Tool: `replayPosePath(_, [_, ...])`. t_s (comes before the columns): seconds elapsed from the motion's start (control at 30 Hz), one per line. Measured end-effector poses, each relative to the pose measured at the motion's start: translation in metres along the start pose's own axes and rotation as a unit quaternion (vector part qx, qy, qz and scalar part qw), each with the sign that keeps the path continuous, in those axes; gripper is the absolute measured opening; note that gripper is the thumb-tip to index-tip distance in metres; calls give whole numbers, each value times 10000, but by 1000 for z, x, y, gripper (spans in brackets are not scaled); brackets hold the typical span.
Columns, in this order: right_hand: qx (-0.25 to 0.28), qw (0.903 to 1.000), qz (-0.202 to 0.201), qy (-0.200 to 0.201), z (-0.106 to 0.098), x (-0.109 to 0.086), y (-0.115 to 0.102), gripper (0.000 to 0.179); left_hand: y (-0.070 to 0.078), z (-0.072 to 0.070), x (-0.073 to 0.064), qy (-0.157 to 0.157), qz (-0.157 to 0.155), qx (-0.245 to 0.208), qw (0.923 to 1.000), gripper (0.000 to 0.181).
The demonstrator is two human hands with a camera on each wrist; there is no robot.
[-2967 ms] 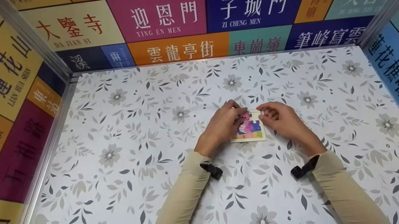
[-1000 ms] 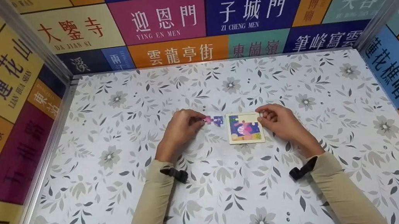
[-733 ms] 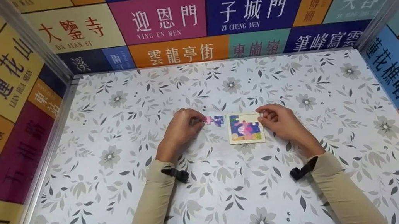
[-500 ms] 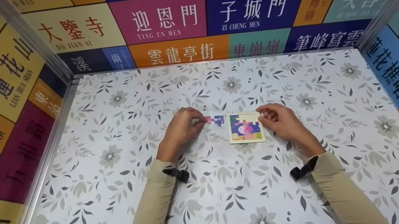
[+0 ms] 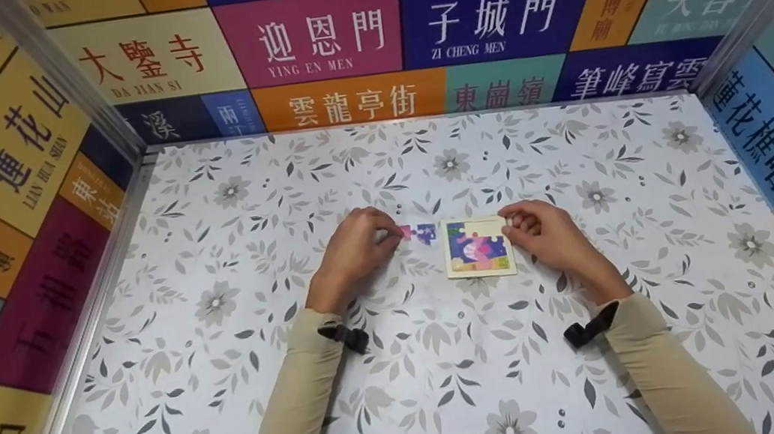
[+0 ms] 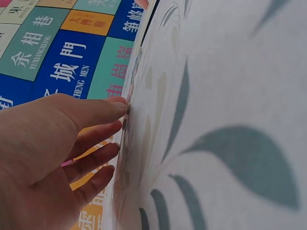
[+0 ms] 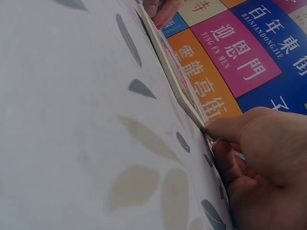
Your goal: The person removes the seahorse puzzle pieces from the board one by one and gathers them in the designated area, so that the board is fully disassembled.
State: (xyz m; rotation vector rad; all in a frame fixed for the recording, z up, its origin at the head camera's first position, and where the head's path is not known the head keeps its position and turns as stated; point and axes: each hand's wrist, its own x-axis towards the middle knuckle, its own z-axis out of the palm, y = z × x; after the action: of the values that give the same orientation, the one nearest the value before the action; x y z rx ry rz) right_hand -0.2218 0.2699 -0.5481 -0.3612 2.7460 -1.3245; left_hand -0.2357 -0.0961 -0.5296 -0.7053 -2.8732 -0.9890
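Observation:
A small square puzzle tray (image 5: 450, 278) with a cream rim lies on the table, its picture partly filled with blue, pink and orange jigsaw pieces; a cream patch shows at its upper right. My right hand (image 5: 543, 231) holds the tray's upper right edge between thumb and curled fingers. Left of the tray lies a purple-blue jigsaw piece (image 5: 426, 234). Right beside it is a pink jigsaw piece (image 5: 405, 232), pinched at its left edge by the thumb and index finger of my left hand (image 5: 353, 248). In the left wrist view that hand (image 6: 72, 148) is low at the tabletop.
The table (image 5: 263, 416) wears a white cover with grey flowers and leaves. Panels with colourful Chinese lettering (image 5: 316, 38) wall in its back and both sides. Each wrist carries a small black camera (image 5: 345, 338).
Three seconds ago my left hand was over the tray's left part; it has moved left to the loose pieces. Lately the pink piece has shifted slightly in its fingertips. My right hand stays put.

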Motion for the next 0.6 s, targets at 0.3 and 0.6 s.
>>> replayPosePath(0.3, [64, 10000, 15, -17, 0, 0, 0, 32, 6, 2, 3, 260, 134, 205, 9994, 11])
replayPosePath(0.6, [99, 9999, 61, 2, 1, -1, -2, 32, 21, 14, 10, 320, 197, 196, 9991, 13])
